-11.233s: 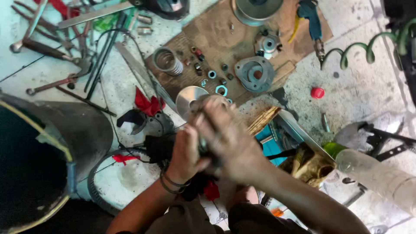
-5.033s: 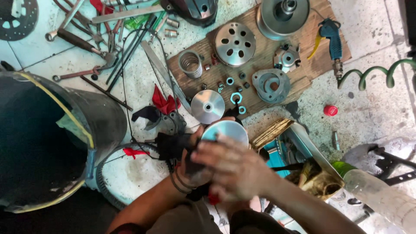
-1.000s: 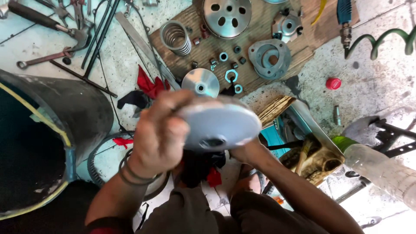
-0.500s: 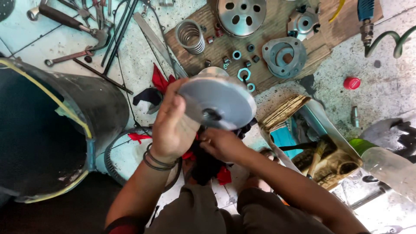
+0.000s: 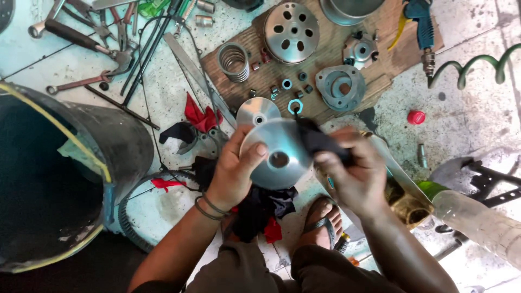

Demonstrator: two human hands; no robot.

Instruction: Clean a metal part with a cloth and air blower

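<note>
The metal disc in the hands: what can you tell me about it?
The disc is round, silvery-grey metal, dished, with a round hole at its centre. It is held up off the floor, face toward the camera. The left hand grips its left edge, thumb on the face. The right hand presses a dark rag against its right side.

A metal disc (image 5: pixel 277 157) sits between the left hand (image 5: pixel 233 168) and the right hand (image 5: pixel 353 173), above the feet. Beyond it a board (image 5: pixel 325 59) carries a spring (image 5: pixel 233 61), a holed drum (image 5: pixel 291 31) and a hub (image 5: pixel 341 87). Wrenches (image 5: pixel 81 81) lie far left, above a drum (image 5: pixel 54 179).
</note>
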